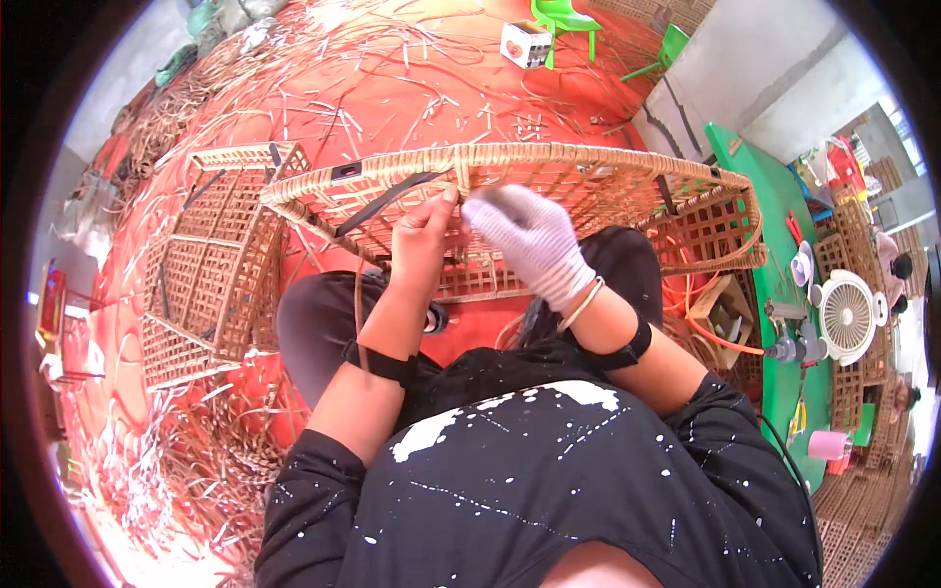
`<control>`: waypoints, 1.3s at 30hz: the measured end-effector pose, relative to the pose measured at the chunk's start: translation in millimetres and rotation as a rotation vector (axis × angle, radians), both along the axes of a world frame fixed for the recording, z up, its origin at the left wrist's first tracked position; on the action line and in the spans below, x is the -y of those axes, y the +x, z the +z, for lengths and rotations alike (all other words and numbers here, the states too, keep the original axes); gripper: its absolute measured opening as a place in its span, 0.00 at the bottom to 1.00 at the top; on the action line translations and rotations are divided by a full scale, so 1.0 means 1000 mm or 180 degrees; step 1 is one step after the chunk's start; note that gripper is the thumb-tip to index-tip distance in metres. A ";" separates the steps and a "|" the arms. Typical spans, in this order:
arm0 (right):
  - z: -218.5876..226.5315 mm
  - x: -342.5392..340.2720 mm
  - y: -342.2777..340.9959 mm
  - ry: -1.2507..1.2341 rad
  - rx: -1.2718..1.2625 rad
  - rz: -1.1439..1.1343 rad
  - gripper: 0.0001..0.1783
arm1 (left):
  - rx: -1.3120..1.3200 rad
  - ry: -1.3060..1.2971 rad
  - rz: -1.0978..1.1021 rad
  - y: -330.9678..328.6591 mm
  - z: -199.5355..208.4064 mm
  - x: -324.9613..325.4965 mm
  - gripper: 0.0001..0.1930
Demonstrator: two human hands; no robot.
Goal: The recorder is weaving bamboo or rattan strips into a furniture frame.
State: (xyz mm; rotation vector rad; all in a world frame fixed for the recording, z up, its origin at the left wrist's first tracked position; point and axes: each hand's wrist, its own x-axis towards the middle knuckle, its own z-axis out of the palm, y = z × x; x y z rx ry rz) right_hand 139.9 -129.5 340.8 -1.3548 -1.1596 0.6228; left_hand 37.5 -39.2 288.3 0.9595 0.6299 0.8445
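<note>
A wide woven rattan basket with an open lattice wall and a braided rim lies across my knees. My left hand, bare, pinches the rim near its middle, where a rattan strand wraps around it. My right hand, in a white glove, sits just right of it against the lattice, fingers curled on the weave; what it grips is blurred. A thin rattan strand runs down from the rim past my left wrist.
A second lattice basket lies on its side at my left on the red floor, among scattered rattan offcuts. A green table at the right carries a small fan, tools and a pink cup. Green chairs stand behind.
</note>
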 end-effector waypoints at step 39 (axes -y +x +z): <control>0.021 0.006 -0.010 -0.0160 0.0165 -0.0384 0.11 | 0.0035 0.0757 0.0611 0.011 0.003 0.015 0.13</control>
